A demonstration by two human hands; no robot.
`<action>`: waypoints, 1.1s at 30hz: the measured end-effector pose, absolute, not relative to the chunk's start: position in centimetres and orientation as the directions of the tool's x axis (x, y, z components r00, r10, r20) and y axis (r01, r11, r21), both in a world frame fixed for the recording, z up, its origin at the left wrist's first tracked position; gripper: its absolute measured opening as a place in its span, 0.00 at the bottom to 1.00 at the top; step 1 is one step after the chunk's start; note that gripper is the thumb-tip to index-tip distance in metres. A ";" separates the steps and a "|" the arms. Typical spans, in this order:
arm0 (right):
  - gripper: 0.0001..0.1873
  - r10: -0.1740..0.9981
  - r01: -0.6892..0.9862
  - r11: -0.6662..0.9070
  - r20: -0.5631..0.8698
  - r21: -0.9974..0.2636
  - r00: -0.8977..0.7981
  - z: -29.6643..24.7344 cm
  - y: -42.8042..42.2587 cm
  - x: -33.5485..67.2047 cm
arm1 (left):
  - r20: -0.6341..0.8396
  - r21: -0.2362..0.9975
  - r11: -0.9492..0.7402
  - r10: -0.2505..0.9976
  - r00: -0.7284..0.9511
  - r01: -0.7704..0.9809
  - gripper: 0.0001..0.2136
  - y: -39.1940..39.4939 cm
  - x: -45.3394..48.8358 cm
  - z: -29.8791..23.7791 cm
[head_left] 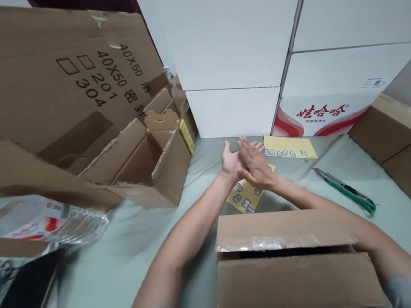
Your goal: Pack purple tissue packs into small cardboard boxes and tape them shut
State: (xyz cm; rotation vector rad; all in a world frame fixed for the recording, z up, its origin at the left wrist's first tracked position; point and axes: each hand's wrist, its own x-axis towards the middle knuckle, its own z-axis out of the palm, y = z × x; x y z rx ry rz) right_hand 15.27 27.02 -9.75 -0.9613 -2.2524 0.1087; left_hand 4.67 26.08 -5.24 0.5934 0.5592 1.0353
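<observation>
Two bare hands (pixel 242 162) press together, empty, at center frame above two yellow paper sheets (pixel 289 147), one green-handled utility knife (pixel 345 190) at right.

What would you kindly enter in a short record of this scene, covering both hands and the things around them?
Left hand: open, touching the right hand, holding nothing
Right hand: open, fingers against the left hand, holding nothing
Below hands: yellow printed paper sheet
Beyond hands: second yellow printed sheet
Nearest person: open brown cardboard box
Right: green-handled utility knife
Left: clear plastic water bottle, lying on its side
Back: stacked white cartons with red logo
</observation>
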 end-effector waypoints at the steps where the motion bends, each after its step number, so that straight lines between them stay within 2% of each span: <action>1: 0.45 0.646 0.594 0.747 0.542 -0.300 -0.538 -9.6 26.8 14.9 | -0.139 0.694 0.369 0.911 0.388 -0.618 0.28 26.0 4.8 -5.5; 3: 0.45 0.630 0.587 0.760 0.537 -0.278 -0.561 -9.2 27.0 14.5 | -0.118 0.704 0.336 0.924 0.364 -0.626 0.23 25.7 5.5 -6.1; 6: 0.43 0.672 0.643 0.704 0.576 -0.303 -0.465 -8.3 28.5 15.0 | -0.095 0.692 0.331 0.922 0.374 -0.641 0.20 25.1 6.3 -6.9; 8: 0.42 0.702 0.672 0.661 0.593 -0.334 -0.395 -8.0 29.4 15.8 | -0.103 0.681 0.352 0.914 0.392 -0.642 0.18 25.2 6.2 -7.3; 11: 0.41 0.707 0.657 0.665 0.580 -0.355 -0.403 -8.2 29.6 16.9 | -0.139 0.679 0.354 0.922 0.361 -0.643 0.17 25.9 5.0 -8.0; 13: 0.37 0.706 0.633 0.682 0.558 -0.367 -0.436 -8.6 28.9 17.3 | -0.156 0.684 0.342 0.931 0.329 -0.644 0.17 26.4 4.1 -8.5; 15: 0.28 0.722 0.620 0.678 0.518 -0.395 -0.459 -9.0 28.2 17.6 | -0.178 0.699 0.357 0.926 0.333 -0.620 0.17 26.4 3.4 -9.0; 17: 0.20 0.759 0.628 0.645 0.461 -0.435 -0.460 -9.4 27.9 17.9 | -0.218 0.725 0.406 0.902 0.373 -0.557 0.17 26.1 2.9 -9.3; 20: 0.15 0.849 0.688 0.524 0.372 -0.502 -0.375 -9.6 29.0 18.5 | -0.281 0.782 0.449 0.873 0.398 -0.432 0.21 25.1 2.1 -9.1; 23: 0.16 0.931 0.760 0.354 0.281 -0.546 -0.232 -9.2 31.5 19.4 | -0.251 0.863 0.359 0.915 0.314 -0.356 0.23 23.7 0.1 -8.0; 27: 0.17 0.982 0.812 0.165 0.174 -0.559 -0.079 -8.4 34.4 19.9 | -0.145 0.950 0.206 0.957 0.252 -0.234 0.21 19.8 -3.4 -5.9; 31: 0.18 0.993 0.811 0.084 0.119 -0.579 -0.017 -8.2 35.3 19.3 | -0.117 0.989 0.136 0.954 0.275 -0.050 0.19 14.4 -5.4 -4.9; 33: 0.17 0.992 0.794 0.074 0.122 -0.603 0.001 -8.0 34.8 19.2 | -0.097 0.995 0.093 0.968 0.232 0.027 0.19 11.9 -6.0 -4.6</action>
